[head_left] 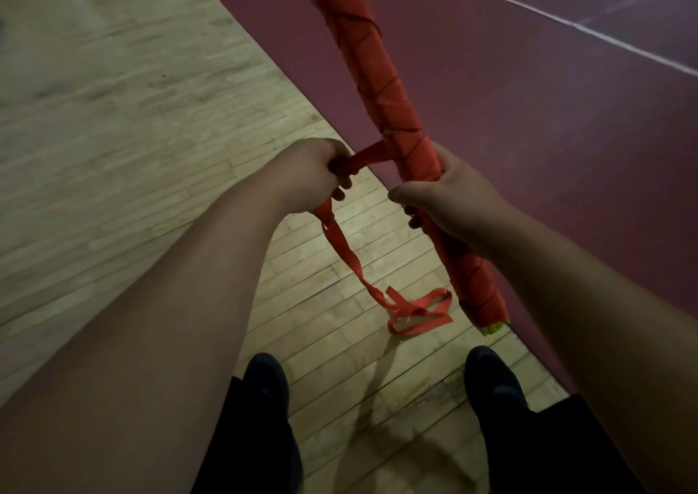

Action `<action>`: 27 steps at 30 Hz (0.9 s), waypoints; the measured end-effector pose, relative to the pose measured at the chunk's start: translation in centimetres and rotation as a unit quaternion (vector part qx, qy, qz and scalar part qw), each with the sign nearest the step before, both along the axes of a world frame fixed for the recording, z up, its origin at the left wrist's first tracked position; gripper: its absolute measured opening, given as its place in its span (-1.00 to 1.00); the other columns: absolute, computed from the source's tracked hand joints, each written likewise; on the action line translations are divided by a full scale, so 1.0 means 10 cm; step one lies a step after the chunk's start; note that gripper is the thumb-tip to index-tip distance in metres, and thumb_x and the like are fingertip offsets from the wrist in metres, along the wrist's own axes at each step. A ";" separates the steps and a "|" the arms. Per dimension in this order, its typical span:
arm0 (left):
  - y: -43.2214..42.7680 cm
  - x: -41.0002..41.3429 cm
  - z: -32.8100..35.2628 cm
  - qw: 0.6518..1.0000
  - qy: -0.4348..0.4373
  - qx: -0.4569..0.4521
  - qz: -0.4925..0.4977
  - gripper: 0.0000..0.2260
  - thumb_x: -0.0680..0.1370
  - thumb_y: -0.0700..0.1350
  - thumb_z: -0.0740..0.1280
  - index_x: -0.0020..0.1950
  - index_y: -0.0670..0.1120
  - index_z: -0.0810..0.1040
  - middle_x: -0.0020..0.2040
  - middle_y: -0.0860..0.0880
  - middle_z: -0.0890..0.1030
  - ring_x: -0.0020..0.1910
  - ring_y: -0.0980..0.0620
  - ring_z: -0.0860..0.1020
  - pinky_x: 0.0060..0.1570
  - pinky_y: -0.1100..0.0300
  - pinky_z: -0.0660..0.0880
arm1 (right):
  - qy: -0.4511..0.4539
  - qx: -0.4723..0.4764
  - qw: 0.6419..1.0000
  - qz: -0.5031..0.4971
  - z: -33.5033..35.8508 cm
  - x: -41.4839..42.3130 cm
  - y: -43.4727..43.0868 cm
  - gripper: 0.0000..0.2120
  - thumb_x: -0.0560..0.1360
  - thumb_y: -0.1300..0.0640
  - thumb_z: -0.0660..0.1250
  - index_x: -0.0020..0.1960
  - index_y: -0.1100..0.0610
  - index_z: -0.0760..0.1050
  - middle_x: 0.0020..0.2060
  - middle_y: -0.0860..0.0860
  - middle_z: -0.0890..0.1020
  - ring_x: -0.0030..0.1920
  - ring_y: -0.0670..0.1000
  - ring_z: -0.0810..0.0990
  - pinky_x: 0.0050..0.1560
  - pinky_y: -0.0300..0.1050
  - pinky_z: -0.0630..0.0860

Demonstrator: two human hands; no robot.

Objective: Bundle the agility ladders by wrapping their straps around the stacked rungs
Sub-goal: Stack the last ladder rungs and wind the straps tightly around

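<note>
A long bundle of stacked ladder rungs (381, 89), wound in red strap, stands tilted with its yellow-green lower end near the floor. My right hand (449, 198) grips the bundle around its lower part. My left hand (313, 176) grips the loose red strap (342, 244) just left of the bundle, where the strap leaves the wrapping. The strap's free end hangs down from my left fist and lies in loops on the wooden floor.
I stand on a pale wooden floor (151, 123) at the edge of a dark red mat (547, 123) with a white line. My two dark shoes (264, 384) are below the hands, close to the strap's loops.
</note>
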State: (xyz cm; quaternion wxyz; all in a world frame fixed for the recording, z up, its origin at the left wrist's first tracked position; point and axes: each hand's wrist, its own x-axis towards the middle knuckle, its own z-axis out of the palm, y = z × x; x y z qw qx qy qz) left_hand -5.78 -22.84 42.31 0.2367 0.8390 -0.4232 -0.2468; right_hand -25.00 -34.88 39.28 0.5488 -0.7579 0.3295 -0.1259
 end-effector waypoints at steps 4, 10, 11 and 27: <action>-0.02 0.10 -0.02 0.996 -0.050 0.031 0.069 -0.64 0.63 -0.40 0.21 0.11 -0.03 0.71 0.09 -0.07 0.70 0.01 -0.10 0.74 -0.05 -0.09 0.75 | -0.009 0.015 1.000 -0.009 0.00 0.00 0.00 -0.32 0.49 0.11 0.58 0.47 -0.22 0.35 -0.04 0.14 0.68 -0.27 0.05 0.74 -0.15 0.06 0.75; 0.01 0.40 -0.12 0.960 -0.090 0.042 0.261 -0.82 0.68 -0.26 0.25 0.13 -0.17 0.66 0.03 -0.17 0.70 -0.16 -0.19 0.74 -0.08 -0.03 0.72 | 0.000 0.036 0.999 -0.030 -0.02 -0.01 -0.03 -0.43 0.49 0.12 0.59 0.37 -0.17 0.41 0.01 0.17 0.68 -0.23 0.07 0.73 -0.18 -0.02 0.71; 0.03 0.41 -0.11 0.949 -0.048 0.023 0.310 -0.80 0.72 -0.16 0.24 0.20 -0.16 0.64 0.06 -0.17 0.69 -0.14 -0.20 0.73 -0.14 0.00 0.70 | 0.006 0.040 0.999 -0.034 -0.04 -0.01 -0.04 -0.42 0.49 0.12 0.59 0.38 -0.16 0.40 0.02 0.16 0.67 -0.22 0.07 0.73 -0.19 -0.03 0.70; -0.07 0.39 -0.13 0.965 -0.169 -0.061 0.193 -0.61 0.65 -0.19 0.33 0.50 -0.04 0.51 0.52 -0.15 0.39 0.44 -0.18 0.51 0.23 0.05 0.56 | 0.033 0.030 0.999 0.011 -0.08 0.04 0.09 -0.45 0.50 0.14 0.58 0.37 -0.16 0.42 0.00 0.16 0.67 -0.26 0.04 0.70 -0.28 -0.16 0.65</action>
